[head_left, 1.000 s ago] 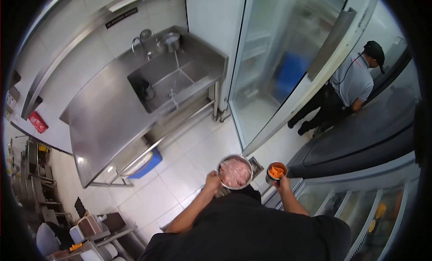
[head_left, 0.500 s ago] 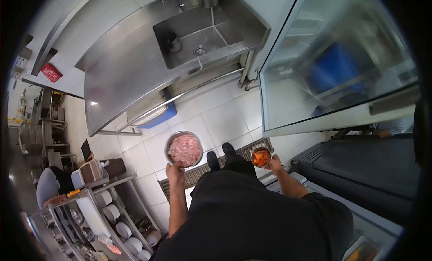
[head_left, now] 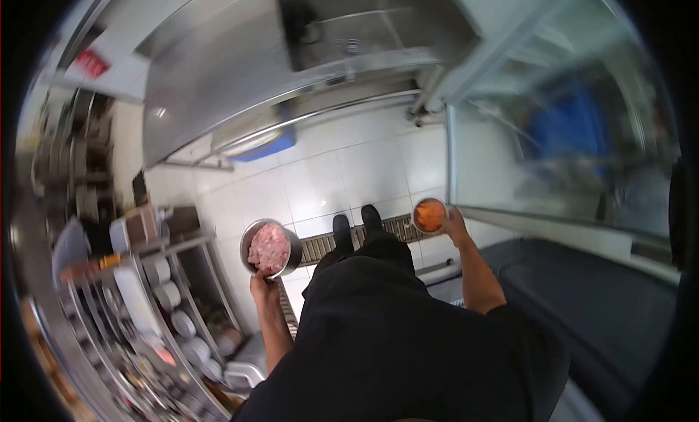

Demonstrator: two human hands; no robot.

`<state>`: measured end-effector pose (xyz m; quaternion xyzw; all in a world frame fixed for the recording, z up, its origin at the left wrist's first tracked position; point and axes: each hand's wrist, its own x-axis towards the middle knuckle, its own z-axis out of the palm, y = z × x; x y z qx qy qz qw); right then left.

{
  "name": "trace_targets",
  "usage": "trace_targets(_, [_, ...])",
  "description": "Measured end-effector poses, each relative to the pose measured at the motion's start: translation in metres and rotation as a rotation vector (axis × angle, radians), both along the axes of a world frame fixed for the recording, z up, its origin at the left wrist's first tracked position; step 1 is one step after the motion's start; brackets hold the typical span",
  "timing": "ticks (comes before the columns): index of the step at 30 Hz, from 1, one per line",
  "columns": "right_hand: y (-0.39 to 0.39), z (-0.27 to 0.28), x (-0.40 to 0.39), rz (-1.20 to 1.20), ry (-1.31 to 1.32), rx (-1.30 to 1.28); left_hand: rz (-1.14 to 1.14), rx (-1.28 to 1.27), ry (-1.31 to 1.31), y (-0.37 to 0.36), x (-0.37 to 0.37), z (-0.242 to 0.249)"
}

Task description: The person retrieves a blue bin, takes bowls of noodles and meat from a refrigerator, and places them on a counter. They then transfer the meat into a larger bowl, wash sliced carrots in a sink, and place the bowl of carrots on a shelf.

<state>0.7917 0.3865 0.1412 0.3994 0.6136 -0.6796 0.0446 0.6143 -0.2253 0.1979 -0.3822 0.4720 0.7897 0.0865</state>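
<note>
A round metal bowl is gripped at its near rim by my left hand; it is tilted, and pale pink raw minced meat fills it. My right hand is closed on the side of a smaller metal bowl. Orange chopped pieces, too blurred to name, lie in this one. Both bowls are held out over the tiled floor, one to each side of my body.
Ahead stands a steel counter with a sink. A glass door is at the right, above a dark grey lidded unit. Shelving with white dishes lines the left. A floor grate runs by my shoes. Another person is far left.
My view has turned and shifted. The left bowl has moved a little left and tilts more, and the right bowl has risen slightly in view. Both hands keep their hold.
</note>
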Motion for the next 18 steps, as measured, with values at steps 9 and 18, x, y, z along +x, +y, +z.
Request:
trace_targets(9, [0.02, -0.066, -0.044, 0.163, -0.245, 0.065, 0.362, -0.052, -0.06, 0.017, 0.023, 0.032])
trace_targets(18, [-0.018, -0.116, -0.271, 1.415, 0.121, 0.513, 0.735, -0.101, -0.088, 0.011, 0.028, -0.031])
